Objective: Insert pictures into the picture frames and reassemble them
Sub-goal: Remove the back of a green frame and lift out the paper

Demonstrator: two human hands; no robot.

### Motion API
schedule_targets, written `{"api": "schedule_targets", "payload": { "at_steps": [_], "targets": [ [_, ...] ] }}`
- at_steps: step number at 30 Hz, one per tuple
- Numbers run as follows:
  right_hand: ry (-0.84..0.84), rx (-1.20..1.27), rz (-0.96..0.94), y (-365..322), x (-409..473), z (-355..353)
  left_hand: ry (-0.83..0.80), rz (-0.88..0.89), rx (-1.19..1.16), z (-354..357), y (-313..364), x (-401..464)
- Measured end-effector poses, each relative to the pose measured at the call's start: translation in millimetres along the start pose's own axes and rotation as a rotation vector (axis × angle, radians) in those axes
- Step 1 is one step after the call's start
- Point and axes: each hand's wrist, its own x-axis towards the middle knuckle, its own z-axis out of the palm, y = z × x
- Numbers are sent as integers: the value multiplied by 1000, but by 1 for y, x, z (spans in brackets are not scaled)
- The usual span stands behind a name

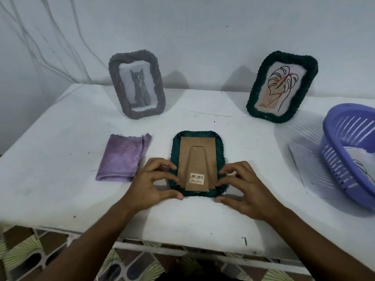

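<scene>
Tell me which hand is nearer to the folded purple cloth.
Left. The left hand grips the face-down green frame's left edge, just right of the folded purple cloth. The right hand grips the frame's right edge, with the whole frame between it and the cloth.

Bare white desk (60, 159) lies open at the left and along the near edge. A folded purple cloth (123, 158) lies left of centre. 2 upright frames, grey (137, 84) and dark green (282, 87), block the back. A purple basket (351, 159) crowds the right side.
</scene>
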Motion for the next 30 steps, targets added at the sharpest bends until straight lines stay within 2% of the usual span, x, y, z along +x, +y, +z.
{"api": "schedule_targets", "payload": {
  "at_steps": [7,18,21,25,27,30],
  "targets": [
    [-14,42,-10,-1,0,2,-22,98,-12,0,0,3],
    [-71,2,-25,-2,2,0,-101,82,-3,1,0,3],
    [-64,94,46,-3,4,-4,-87,-9,-10,-4,9,5],
    [83,77,214,11,26,-7,110,-221,185,13,37,27],
    [100,-4,253,23,37,-5,93,-342,251,32,47,38],
    [115,-52,268,33,41,-2,78,-399,247,54,51,43]
  ]
}}
